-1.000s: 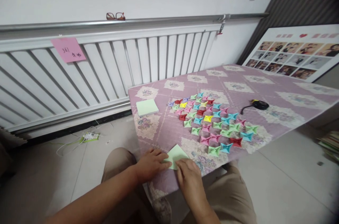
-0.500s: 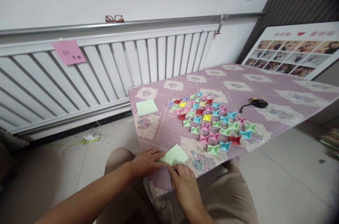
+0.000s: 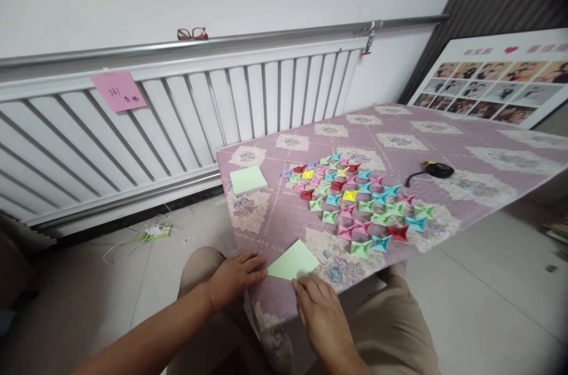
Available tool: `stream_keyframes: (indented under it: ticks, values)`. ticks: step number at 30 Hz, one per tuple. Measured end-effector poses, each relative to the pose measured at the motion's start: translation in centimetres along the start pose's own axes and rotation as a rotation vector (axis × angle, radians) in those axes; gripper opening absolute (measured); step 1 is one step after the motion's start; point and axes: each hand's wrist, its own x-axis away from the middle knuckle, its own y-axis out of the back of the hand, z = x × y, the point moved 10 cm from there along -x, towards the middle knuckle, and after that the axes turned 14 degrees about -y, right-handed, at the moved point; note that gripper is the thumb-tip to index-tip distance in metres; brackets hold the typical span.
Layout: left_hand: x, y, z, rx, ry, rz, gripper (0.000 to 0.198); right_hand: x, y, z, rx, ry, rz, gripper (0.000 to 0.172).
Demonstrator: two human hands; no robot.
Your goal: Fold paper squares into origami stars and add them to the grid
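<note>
A folded light green paper [image 3: 294,260] lies at the near corner of the table, which has a purple patterned cloth [image 3: 399,144]. My left hand [image 3: 235,275] rests flat at the paper's left edge, fingers stretched out and touching it. Just below the paper's near edge lies my right hand [image 3: 320,314], fingertips at that edge, fingers loosely extended. Beyond the paper, several small folded paper shapes [image 3: 355,203] in many colours sit in rows. A stack of light green sheets [image 3: 248,179] lies at the table's far left.
A black tape measure with a yellow part [image 3: 435,170] lies right of the folded shapes. A white radiator [image 3: 177,109] with a pink note [image 3: 118,91] and glasses [image 3: 192,34] stands behind. A photo board [image 3: 497,82] leans at the right. Cables [image 3: 151,233] lie on the floor.
My right hand has slid off the top of the green paper to its near edge. The left hand has drawn back a little to the left.
</note>
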Motion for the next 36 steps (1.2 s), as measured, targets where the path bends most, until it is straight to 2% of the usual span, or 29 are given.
stream_keyframes:
  ticks: [4, 9, 11, 13, 15, 17, 20, 23, 27, 33, 36]
  values:
    - [0.0, -0.3, 0.1, 0.001, 0.015, 0.010, 0.049, 0.6, 0.5, -1.2, 0.012, -0.013, -0.026, 0.030]
    - [0.0, -0.1, -0.1, 0.019, 0.009, -0.009, 0.051, 0.6, 2.6, -2.5, 0.037, -0.100, -0.066, 0.023]
    - [-0.1, 0.1, -0.1, 0.021, 0.014, -0.018, 0.050, -0.1, 3.7, -2.1, 0.018, -0.136, -0.096, 0.017]
    - [-0.1, 0.2, -0.1, 0.014, 0.019, -0.025, 0.049, -1.2, 4.2, -0.4, -0.061, -0.102, -0.089, 0.015]
    - [-0.2, 0.3, -0.2, 0.008, 0.021, -0.030, 0.049, -2.5, 3.5, 1.5, -0.130, -0.064, -0.014, 0.013]
    - [-0.2, 0.3, -0.1, 0.007, 0.021, -0.032, 0.048, -3.7, 2.2, 2.3, -0.152, -0.074, 0.055, 0.014]
    - [0.0, 0.2, 0.0, 0.014, 0.035, -0.043, 0.047, -4.7, 0.3, 1.7, -0.106, -0.091, 0.107, 0.017]
    - [0.6, 0.0, 0.2, 0.039, 0.097, -0.082, 0.047, -5.0, -0.4, 0.8, -0.050, -0.052, 0.113, 0.014]
    - [1.6, -0.1, 0.2, 0.120, 0.224, -0.207, 0.050, -4.8, -0.3, 0.8, 0.007, 0.007, 0.118, 0.008]
    - [3.9, 1.0, 0.0, 0.343, 0.472, -0.619, 0.042, -4.5, 0.8, 1.3, 0.065, 0.029, 0.075, 0.015]
    - [4.4, 0.9, -0.1, 0.519, 0.600, -0.741, 0.039, -4.8, 2.4, 0.5, -0.037, -0.042, 0.030, 0.019]
